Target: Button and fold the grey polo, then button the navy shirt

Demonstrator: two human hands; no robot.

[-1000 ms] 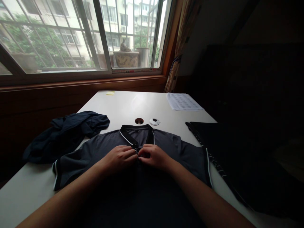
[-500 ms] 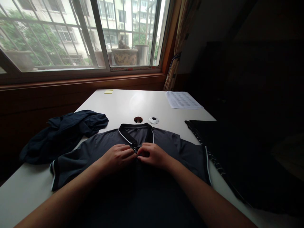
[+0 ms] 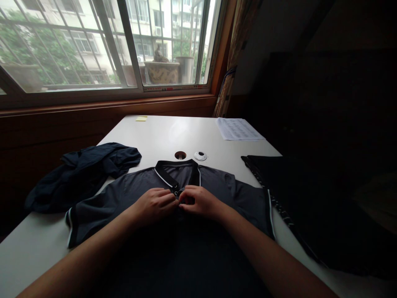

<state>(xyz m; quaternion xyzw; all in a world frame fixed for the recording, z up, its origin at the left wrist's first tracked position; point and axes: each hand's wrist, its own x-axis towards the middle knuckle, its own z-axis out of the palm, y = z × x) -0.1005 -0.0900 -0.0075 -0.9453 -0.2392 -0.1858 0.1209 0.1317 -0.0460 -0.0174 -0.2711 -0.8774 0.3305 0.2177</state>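
Surface: white table (image 3: 192, 132), dark white-trimmed polo shirt (image 3: 217, 176) spread out;
Placket (image 3: 176, 193): seemingly being adjusted, pinched in left hand (image 3: 156, 205) and right hand (image 3: 201, 203); steadiness needed

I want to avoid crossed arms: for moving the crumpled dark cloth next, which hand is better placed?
Probably the left hand. The crumpled dark cloth lies on its side of the shirt; the right hand would cross over. Both are at the shirt's front opening.

Daylight is pouring through the barred window (image 3: 167, 41), glaring softly on the white tabletop (image 3: 155, 132); the right side is sinking into shadow, its details seemingly lost.
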